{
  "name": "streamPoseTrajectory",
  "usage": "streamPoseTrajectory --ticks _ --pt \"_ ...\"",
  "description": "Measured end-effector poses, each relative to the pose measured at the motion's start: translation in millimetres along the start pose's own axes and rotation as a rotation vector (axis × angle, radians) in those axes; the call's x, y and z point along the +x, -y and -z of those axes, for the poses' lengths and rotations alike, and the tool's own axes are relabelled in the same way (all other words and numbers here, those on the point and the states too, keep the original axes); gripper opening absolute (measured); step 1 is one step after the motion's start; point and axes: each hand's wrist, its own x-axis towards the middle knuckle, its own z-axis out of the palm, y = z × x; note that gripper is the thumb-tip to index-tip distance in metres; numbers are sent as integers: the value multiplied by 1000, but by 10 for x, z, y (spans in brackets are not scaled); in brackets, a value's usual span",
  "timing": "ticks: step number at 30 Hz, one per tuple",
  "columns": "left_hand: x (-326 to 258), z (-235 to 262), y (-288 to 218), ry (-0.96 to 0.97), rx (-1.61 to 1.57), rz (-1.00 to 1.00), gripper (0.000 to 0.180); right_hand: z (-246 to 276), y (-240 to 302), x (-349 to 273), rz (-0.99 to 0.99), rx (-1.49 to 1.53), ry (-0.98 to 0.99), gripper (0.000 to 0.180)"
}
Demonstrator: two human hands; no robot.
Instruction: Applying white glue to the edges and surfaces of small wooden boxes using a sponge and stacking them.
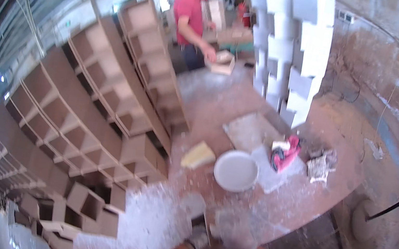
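Observation:
My left hand (197,240), in a pale glove, is low in the view beside a small brownish piece with a dark gap. Close to its right is my right hand (239,239), gloved and smeared by motion. The fingers of both are too blurred to read, and whether either grips the piece between them cannot be made out. Just beyond the hands a round white dish (236,171) rests on the table. A pale yellow wedge-shaped piece (199,156) lies to the dish's left. On the right, a pink and black cloth (285,155) lies on a white sheet (275,178).
Stacked open cardboard boxes (102,92) rise along the left. A tall stack of white pieces (284,44) stands at the back. A crumpled grey rag (319,168) lies on the dusty table (214,100). Across it, a person in a red shirt (189,14) handles a small box.

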Motion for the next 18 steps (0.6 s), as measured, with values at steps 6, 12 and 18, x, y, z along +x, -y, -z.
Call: streamPoseTrajectory --ticks 6,12,18 --pt "130 -75 -230 -91 703 -146 75 272 217 -144 -512 758 168 22" --pt "235 71 -302 -129 766 -123 74 110 187 4 -242 220 173 28" --pt "291 190 -367 -122 770 -127 73 -21 -43 261 -161 40 213 36"
